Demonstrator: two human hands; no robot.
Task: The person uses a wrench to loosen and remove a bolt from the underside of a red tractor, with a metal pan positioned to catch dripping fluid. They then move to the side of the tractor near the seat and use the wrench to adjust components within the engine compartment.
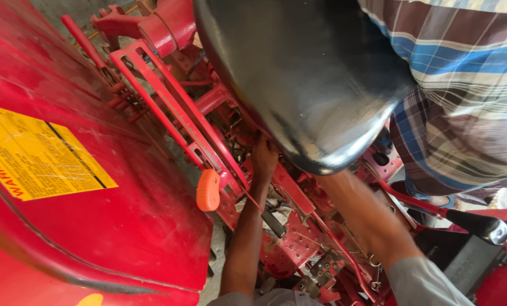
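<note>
A glossy black metal seat pan (304,73) hangs over the red frame of a machine (174,107). My left hand (263,161) reaches up under the seat's front edge, its fingers tucked into the red brackets there; what they touch is hidden. My right forearm (361,212) runs up under the same edge, and the seat covers the hand. Both arms wear grey sleeves.
A red fender (123,226) with a yellow label (38,153) fills the left. An orange-knobbed lever (208,190) and a small black-handled lever (273,222) stand by my left arm. A black-gripped lever (483,226) lies at the right. Another person in a plaid shirt (463,85) stands top right.
</note>
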